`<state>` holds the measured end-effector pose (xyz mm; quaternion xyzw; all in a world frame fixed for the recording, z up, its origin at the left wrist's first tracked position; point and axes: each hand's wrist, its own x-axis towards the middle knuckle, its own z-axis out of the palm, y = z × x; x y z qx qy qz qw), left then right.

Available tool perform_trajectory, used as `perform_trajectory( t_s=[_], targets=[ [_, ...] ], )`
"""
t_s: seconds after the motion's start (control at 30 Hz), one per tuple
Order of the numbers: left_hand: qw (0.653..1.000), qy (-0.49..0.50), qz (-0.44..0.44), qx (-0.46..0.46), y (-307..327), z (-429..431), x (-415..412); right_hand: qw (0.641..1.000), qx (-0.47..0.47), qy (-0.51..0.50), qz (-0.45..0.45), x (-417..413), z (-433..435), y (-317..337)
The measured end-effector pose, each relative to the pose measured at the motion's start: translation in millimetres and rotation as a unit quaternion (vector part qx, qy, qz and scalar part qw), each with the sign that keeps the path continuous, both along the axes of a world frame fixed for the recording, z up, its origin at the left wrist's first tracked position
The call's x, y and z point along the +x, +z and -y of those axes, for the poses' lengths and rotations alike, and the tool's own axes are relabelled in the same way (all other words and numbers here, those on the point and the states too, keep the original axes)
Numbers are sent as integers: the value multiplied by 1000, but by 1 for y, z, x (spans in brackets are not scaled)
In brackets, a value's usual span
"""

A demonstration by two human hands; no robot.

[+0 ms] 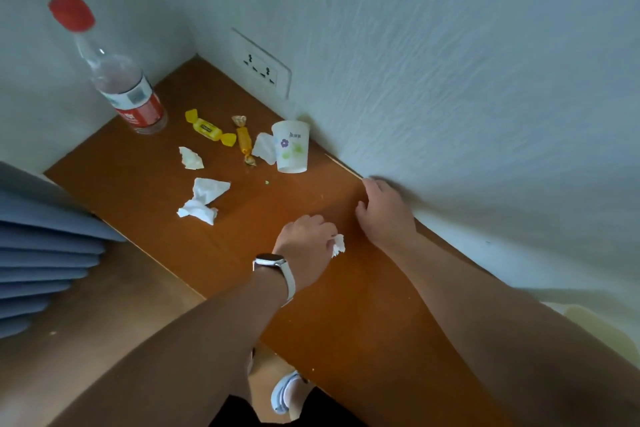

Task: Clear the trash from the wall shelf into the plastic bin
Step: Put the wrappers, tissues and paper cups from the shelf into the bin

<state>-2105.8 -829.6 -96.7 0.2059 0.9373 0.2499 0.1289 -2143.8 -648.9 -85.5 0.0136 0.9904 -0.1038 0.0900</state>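
On the brown wall shelf [145, 191] lie a clear plastic bottle [121, 80] with a red cap, a yellow candy wrapper [209, 128], an orange candy wrapper [244, 140], a white paper cup [291, 151] with flower print, and several crumpled tissues [204, 201]. My left hand [304, 246], with a white watch on its wrist, is closed on a small piece of tissue [338, 245] just above the shelf. My right hand [384, 211] rests on the shelf beside the wall, fingers curled, holding nothing that I can see. The plastic bin is out of view.
A white wall socket [261, 66] sits on the wall behind the shelf. A stack of blue-grey slats [41, 253] juts in from the left. Below the shelf's front edge there is brown floor and a foot in a light shoe [284, 392].
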Motion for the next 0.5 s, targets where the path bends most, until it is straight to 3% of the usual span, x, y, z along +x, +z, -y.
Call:
perform_trajectory(
  t_s=[0.13, 0.33, 0.5],
  targets=[
    [996, 70, 22, 42, 0, 24, -2, 997, 46, -24, -58, -1, 13, -6],
    [995, 85, 24, 54, 4, 47, -9, 994, 42, -77, -67, -3, 23, -8],
    [992, 97, 23, 82, 12, 54, -13, 996, 3, -88, -15, -8, 23, -5]
  ],
)
